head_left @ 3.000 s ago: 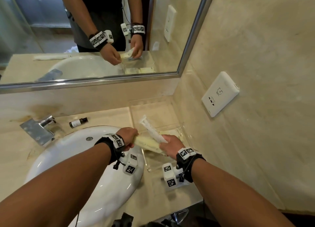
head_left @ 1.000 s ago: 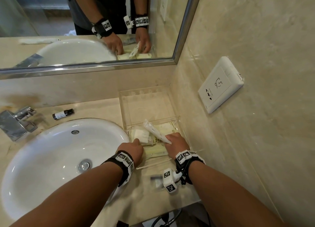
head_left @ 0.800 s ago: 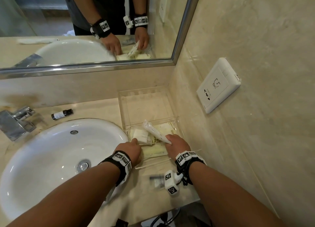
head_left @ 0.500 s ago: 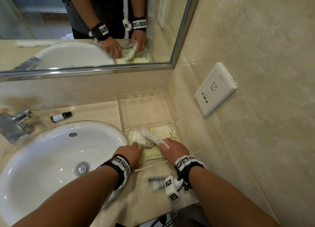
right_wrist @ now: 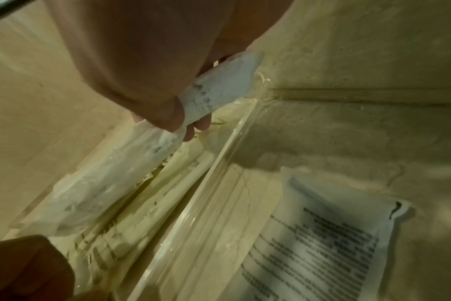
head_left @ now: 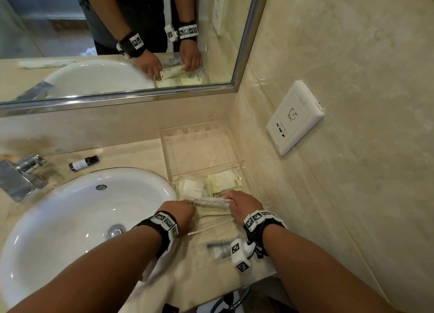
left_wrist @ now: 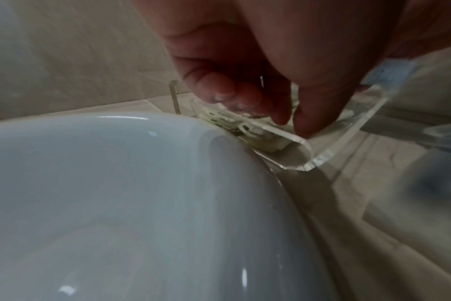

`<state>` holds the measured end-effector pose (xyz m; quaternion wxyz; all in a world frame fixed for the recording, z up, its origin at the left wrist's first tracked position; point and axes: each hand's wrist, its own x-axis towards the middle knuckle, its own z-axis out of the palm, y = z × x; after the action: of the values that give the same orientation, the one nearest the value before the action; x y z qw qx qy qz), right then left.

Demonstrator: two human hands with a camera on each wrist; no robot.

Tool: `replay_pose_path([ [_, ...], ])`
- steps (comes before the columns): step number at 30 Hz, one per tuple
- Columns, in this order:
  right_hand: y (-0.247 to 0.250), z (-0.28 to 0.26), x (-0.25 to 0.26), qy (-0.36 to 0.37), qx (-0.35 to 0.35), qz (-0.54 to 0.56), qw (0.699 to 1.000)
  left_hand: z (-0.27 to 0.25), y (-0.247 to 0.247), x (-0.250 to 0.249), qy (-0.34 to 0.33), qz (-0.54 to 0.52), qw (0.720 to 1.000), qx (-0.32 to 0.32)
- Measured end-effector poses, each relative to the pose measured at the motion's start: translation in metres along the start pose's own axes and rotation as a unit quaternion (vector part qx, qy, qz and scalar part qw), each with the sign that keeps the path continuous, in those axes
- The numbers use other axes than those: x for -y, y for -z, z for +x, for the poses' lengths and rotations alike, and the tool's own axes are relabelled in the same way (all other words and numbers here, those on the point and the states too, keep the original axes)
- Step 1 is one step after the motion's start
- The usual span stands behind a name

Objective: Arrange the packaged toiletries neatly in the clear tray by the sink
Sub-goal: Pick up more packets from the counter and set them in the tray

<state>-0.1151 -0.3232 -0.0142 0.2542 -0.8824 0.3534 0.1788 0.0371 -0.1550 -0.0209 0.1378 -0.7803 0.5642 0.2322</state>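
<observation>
Beige marble counter [head_left: 131,155] beside a white sink [head_left: 77,218], under a wide mirror [head_left: 117,42]: from my remote seat I see both hands working over the near compartment of the clear tray [head_left: 237,166] that sits in the corner against the wall. My right hand [head_left: 245,206] has its grip clamped on one end of a long white packet [head_left: 211,200]; the right wrist view shows thumb and fingers [right_wrist: 201,124] pinched round it. My left hand [head_left: 180,213] meets the packet's other end with curled fingers, though whether they actually pinch it I cannot tell; the left wrist view shows only fingertips [left_wrist: 219,89] dipping over the tray's corner.

The packet's long axis runs side to side, from one hand to the other, parallel to the tray's near wall and crosswise over the yellow sachets [head_left: 224,182] lying flat beneath. A small white square packet [head_left: 192,188] lies just beyond it. The far compartment holds nothing I can make out.

I judge the coming move turns on that alignment: lowered level, the packet should settle along the near wall. Outside the tray, a printed sachet [right_wrist: 322,240] lies on the counter near my right wrist, and a small dark bottle [head_left: 83,163] lies behind the sink, both not yet placed.
</observation>
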Motion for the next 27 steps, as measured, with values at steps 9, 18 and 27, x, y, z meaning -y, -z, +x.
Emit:
replay_pose_path([
  [9, -0.011, -0.009, 0.009, 0.054, -0.040, -0.087, 0.994, -0.009, 0.019, 0.019, 0.015, -0.132, 0.990, -0.046],
  [18, -0.014, -0.012, 0.012, 0.085, 0.041, -0.104, 0.990, 0.007, 0.006, -0.014, -0.026, -0.067, 0.997, 0.016],
  [27, -0.018, -0.016, 0.010, 0.056, -0.008, -0.098, 0.994, 0.018, -0.005, -0.028, -0.044, -0.035, 0.997, 0.053],
])
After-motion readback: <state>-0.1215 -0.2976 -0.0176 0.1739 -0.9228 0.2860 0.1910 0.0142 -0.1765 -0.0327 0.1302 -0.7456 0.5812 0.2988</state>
